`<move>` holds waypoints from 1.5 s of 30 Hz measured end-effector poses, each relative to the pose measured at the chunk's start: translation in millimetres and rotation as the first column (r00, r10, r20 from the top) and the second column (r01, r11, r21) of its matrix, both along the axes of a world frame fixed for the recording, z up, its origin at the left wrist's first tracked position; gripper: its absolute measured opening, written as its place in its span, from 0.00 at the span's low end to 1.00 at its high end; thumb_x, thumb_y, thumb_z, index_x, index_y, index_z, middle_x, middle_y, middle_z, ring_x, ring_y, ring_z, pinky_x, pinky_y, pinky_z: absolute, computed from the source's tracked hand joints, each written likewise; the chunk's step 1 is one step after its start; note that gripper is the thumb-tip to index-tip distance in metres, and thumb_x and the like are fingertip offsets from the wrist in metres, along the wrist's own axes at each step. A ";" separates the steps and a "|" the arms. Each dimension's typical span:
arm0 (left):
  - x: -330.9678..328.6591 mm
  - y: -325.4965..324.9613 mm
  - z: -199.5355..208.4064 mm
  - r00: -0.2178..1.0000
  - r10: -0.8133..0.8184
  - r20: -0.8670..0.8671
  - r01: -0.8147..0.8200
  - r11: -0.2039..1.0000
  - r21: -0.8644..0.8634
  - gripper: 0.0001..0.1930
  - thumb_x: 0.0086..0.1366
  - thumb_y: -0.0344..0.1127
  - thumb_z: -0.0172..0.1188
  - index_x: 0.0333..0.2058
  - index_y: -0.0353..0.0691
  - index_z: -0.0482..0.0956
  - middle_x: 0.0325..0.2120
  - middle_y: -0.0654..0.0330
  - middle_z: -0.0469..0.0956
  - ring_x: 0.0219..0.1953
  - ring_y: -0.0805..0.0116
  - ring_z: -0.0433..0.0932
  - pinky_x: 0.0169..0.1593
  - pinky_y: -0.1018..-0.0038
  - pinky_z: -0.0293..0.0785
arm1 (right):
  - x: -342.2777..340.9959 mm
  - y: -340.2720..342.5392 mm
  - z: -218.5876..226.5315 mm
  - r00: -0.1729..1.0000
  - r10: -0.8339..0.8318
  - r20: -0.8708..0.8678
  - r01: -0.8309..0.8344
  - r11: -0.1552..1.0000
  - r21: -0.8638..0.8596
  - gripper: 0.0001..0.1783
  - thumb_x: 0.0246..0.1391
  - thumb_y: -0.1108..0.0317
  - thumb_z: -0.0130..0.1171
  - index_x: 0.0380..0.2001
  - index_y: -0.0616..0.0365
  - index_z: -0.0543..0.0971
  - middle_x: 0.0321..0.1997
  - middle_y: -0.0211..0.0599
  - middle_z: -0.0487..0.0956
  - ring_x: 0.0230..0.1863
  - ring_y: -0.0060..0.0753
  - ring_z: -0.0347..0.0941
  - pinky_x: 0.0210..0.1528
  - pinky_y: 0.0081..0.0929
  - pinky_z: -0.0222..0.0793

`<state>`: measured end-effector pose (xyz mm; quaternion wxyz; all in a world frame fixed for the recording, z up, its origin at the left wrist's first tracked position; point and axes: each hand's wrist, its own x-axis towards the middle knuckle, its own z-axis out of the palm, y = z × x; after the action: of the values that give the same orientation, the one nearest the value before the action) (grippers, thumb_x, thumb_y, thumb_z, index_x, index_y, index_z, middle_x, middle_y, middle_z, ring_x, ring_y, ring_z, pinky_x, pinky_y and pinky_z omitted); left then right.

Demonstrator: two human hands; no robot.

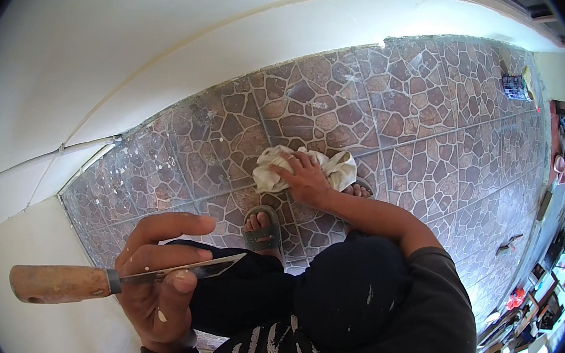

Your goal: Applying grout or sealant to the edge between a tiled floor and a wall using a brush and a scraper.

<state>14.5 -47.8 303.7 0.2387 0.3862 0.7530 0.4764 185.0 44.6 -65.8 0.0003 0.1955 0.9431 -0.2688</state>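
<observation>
My left hand (161, 270), raised at the lower left, is closed around the blade of a putty knife (61, 284). The wooden handle sticks out to the left, and the thin metal blade points right past my fingertips. Down on the floor, my right hand (306, 179) presses on a crumpled off-white cloth (339, 170), with its fingers bent over the folds. The cloth lies just ahead of my feet, bunched on both sides of the hand. What is under my right palm is hidden.
Stone-patterned floor tiles (420, 108) carry white specks at the left. A pale wall (193, 43) runs along the far side. My sandalled foot (262, 228) stands near the cloth. A small patterned package (515, 87) sits at the far right; another tool (509, 245) and clutter lie along the right.
</observation>
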 end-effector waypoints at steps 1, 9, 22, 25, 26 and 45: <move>-0.8 -0.3 -2.8 1.000 -0.014 0.013 0.013 1.000 0.010 0.16 0.66 0.46 0.63 0.31 0.36 0.83 0.40 0.44 0.84 0.41 0.59 0.82 0.46 0.65 0.75 | 1.8 0.8 0.9 0.996 0.085 -0.025 -0.087 0.992 -0.093 0.37 0.50 0.67 0.64 0.66 0.42 0.70 0.69 0.45 0.67 0.68 0.58 0.63 0.65 0.58 0.64; -82.7 -22.9 -29.6 0.981 -0.186 0.052 0.189 0.981 -0.037 0.17 0.71 0.44 0.61 0.37 0.31 0.81 0.45 0.44 0.81 0.42 0.65 0.80 0.45 0.71 0.76 | 56.5 115.5 139.3 0.866 -0.414 0.280 0.495 0.633 -0.595 0.40 0.54 0.65 0.70 0.68 0.58 0.67 0.58 0.50 0.79 0.57 0.44 0.78 0.60 0.39 0.75; -41.6 -61.1 -35.5 0.933 -0.040 0.358 -0.134 0.885 0.447 0.18 0.77 0.50 0.50 0.42 0.39 0.74 0.43 0.50 0.78 0.60 0.51 0.72 0.63 0.54 0.65 | 70.5 266.5 38.9 0.446 -0.833 0.327 0.861 0.499 0.098 0.38 0.57 0.50 0.61 0.67 0.56 0.69 0.65 0.52 0.75 0.64 0.53 0.73 0.61 0.44 0.73; -42.9 -73.2 -36.5 0.975 0.025 0.220 -0.099 0.938 0.333 0.18 0.77 0.51 0.52 0.42 0.39 0.74 0.42 0.51 0.77 0.60 0.52 0.72 0.63 0.56 0.64 | -18.6 214.0 -13.6 0.381 -0.892 0.243 0.833 0.445 0.329 0.32 0.60 0.55 0.58 0.67 0.47 0.70 0.75 0.43 0.64 0.77 0.55 0.54 0.64 0.56 0.71; -43.6 -73.6 -38.4 0.975 0.027 0.222 -0.101 0.940 0.327 0.18 0.77 0.51 0.52 0.42 0.39 0.74 0.42 0.51 0.77 0.60 0.52 0.72 0.63 0.56 0.64 | -37.6 195.7 -13.6 0.367 -0.913 0.179 0.857 0.407 0.316 0.30 0.61 0.57 0.56 0.67 0.45 0.70 0.78 0.39 0.60 0.79 0.57 0.48 0.65 0.60 0.70; -32.5 -57.4 -36.0 0.980 0.024 0.196 -0.085 0.948 0.307 0.18 0.76 0.50 0.53 0.41 0.38 0.74 0.42 0.50 0.77 0.57 0.52 0.72 0.62 0.56 0.65 | -139.6 32.7 40.2 0.931 -0.366 0.011 0.352 0.885 -0.305 0.26 0.46 0.63 0.71 0.52 0.41 0.84 0.63 0.36 0.77 0.65 0.48 0.71 0.65 0.42 0.71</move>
<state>-18.0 -105.2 267.6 0.2316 0.3509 0.6520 0.6309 45.4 77.3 -25.6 -0.0414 0.3578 0.8381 -0.4097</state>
